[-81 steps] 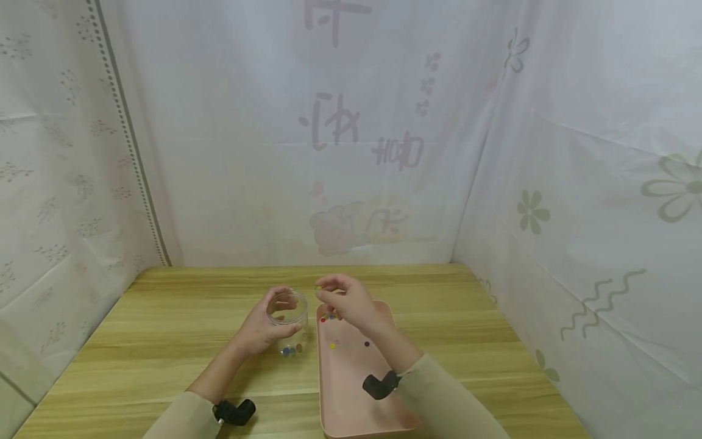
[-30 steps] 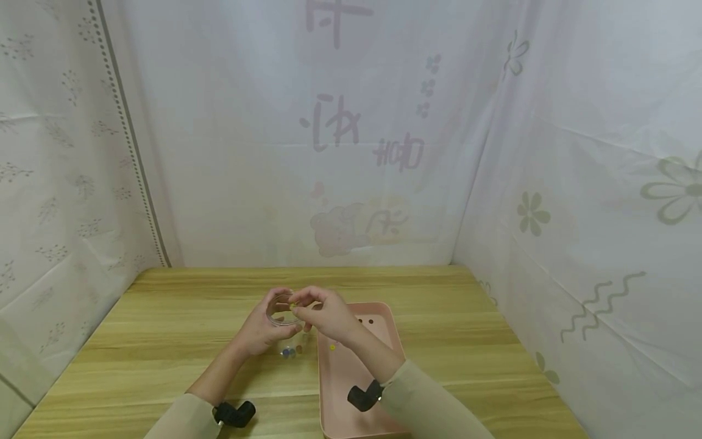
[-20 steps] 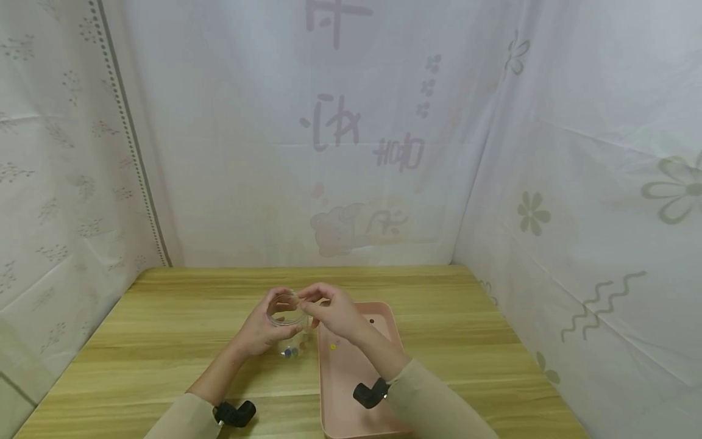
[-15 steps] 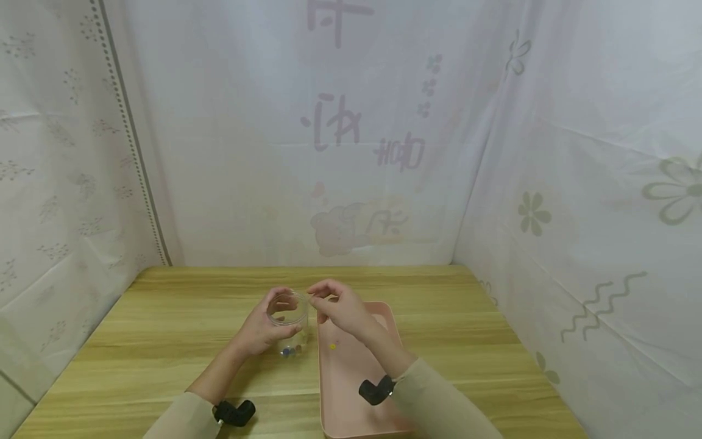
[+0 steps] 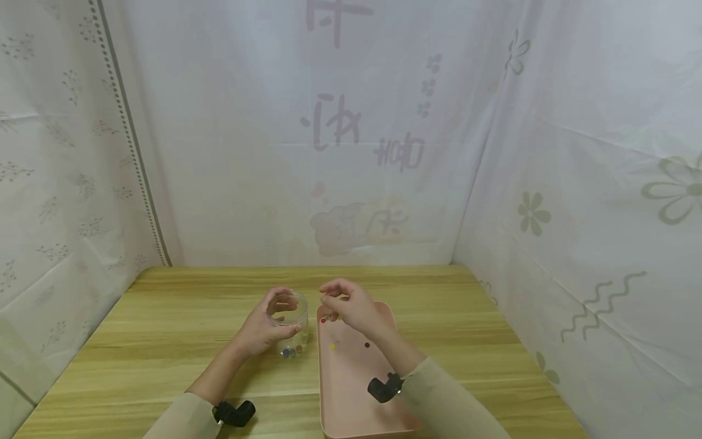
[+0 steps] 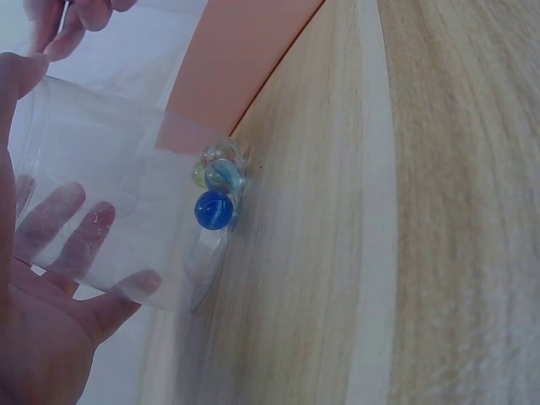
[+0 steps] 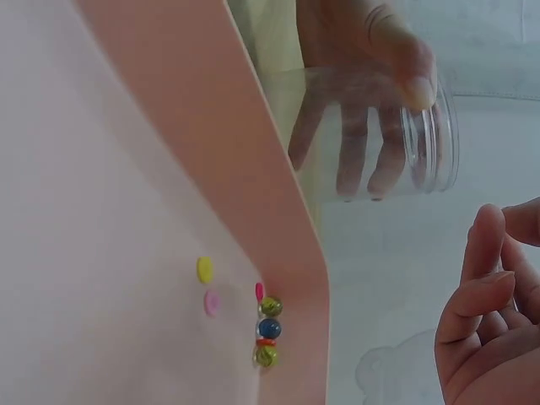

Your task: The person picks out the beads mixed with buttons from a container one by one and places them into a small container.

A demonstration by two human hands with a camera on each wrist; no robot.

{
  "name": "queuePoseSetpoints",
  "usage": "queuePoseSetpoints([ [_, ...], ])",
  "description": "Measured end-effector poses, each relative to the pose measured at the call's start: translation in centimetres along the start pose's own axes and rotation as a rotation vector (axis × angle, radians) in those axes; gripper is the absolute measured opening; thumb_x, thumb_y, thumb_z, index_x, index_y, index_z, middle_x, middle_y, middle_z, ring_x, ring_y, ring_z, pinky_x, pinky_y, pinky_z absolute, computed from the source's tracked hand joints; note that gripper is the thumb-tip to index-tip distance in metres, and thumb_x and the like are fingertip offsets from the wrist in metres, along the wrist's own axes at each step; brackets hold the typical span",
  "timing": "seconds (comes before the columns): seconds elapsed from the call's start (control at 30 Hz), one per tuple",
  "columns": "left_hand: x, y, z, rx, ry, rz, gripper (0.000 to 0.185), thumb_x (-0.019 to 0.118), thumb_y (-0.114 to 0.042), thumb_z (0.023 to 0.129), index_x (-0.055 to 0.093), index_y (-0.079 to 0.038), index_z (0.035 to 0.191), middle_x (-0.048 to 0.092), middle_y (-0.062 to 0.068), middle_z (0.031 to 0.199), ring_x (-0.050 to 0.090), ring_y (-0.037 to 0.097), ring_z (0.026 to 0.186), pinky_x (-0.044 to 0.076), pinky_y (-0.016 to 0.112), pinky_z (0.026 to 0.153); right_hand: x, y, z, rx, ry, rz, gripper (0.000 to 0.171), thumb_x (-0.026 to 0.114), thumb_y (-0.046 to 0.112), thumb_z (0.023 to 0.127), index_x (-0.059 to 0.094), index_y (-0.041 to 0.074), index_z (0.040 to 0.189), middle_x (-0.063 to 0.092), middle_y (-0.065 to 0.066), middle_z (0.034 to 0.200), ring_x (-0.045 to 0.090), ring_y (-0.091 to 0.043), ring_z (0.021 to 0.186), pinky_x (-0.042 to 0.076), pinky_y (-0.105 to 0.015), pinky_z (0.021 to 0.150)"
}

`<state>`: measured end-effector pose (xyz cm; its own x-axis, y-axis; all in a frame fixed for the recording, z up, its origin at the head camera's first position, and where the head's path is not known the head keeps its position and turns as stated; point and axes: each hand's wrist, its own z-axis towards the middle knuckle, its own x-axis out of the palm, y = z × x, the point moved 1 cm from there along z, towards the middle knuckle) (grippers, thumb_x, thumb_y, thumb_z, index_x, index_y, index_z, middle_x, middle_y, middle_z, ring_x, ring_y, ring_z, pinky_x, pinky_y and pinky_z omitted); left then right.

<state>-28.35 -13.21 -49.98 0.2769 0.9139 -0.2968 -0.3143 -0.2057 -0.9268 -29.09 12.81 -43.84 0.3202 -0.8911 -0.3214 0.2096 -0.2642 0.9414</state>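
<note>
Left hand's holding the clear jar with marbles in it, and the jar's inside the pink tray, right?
Not inside: the head view shows the clear jar beside the pink tray. The left hand does hold it, with marbles in it.

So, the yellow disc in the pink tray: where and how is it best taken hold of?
The yellow disc is probably best pinched by its rim, from above. It is thin and seems to lie flat on the floor of the pink tray, so its edge should give the surest hold. I would avoid the side where the pink disc lies close.
</note>
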Motion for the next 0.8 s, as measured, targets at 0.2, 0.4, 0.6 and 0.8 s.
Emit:
queuePoseSetpoints([
  [0.2, 0.1, 0.1, 0.0, 0.005, -0.006, 0.003, 0.076, 0.087, -0.014, 0.094, 0.041, -0.005, 0.154, 0.06, 0.026, 0.147, 0.06, 0.046, 0.14, 0.049, 0.07, 0.113, -0.7, -1.1, 0.0, 0.012, -0.003, -0.01, 0.025, 0.07, 0.019, 0.109, 0.072, 0.012, 0.132, 0.073, -0.019, 0.12, 0.07, -0.017, 0.074, 0.045, -0.023, 0.059],
  [0.4, 0.1, 0.1, 0.0, 0.0, -0.008, 0.005, 0.077, 0.088, -0.014, 0.094, 0.041, -0.006, 0.154, 0.06, 0.025, 0.148, 0.059, 0.046, 0.14, 0.048, 0.07, 0.114, -1.4, -2.7, 0.3, 0.034, -0.039, -0.041, 0.025, 0.069, 0.02, 0.109, 0.072, 0.015, 0.134, 0.072, -0.01, 0.115, 0.075, -0.035, 0.082, 0.044, -0.023, 0.056],
  [0.6, 0.1, 0.0, 0.0, 0.001, -0.008, 0.003, 0.076, 0.087, -0.013, 0.094, 0.042, -0.005, 0.154, 0.06, 0.025, 0.148, 0.059, 0.047, 0.141, 0.047, 0.071, 0.115, -2.0, -3.5, 0.6, 0.085, -0.066, -0.06, 0.026, 0.068, 0.021, 0.109, 0.072, 0.018, 0.135, 0.072, -0.006, 0.115, 0.073, -0.045, 0.087, 0.042, -0.024, 0.054],
  [0.8, 0.2, 0.0, 0.0, 0.002, -0.013, 0.007, 0.076, 0.088, -0.013, 0.093, 0.042, -0.006, 0.154, 0.061, 0.025, 0.148, 0.059, 0.047, 0.14, 0.048, 0.071, 0.115, -1.9, -4.1, 1.1, 0.111, -0.08, -0.054, 0.032, 0.068, 0.02, 0.108, 0.071, 0.007, 0.137, 0.071, -0.008, 0.111, 0.073, -0.038, 0.083, 0.047, -0.028, 0.059],
])
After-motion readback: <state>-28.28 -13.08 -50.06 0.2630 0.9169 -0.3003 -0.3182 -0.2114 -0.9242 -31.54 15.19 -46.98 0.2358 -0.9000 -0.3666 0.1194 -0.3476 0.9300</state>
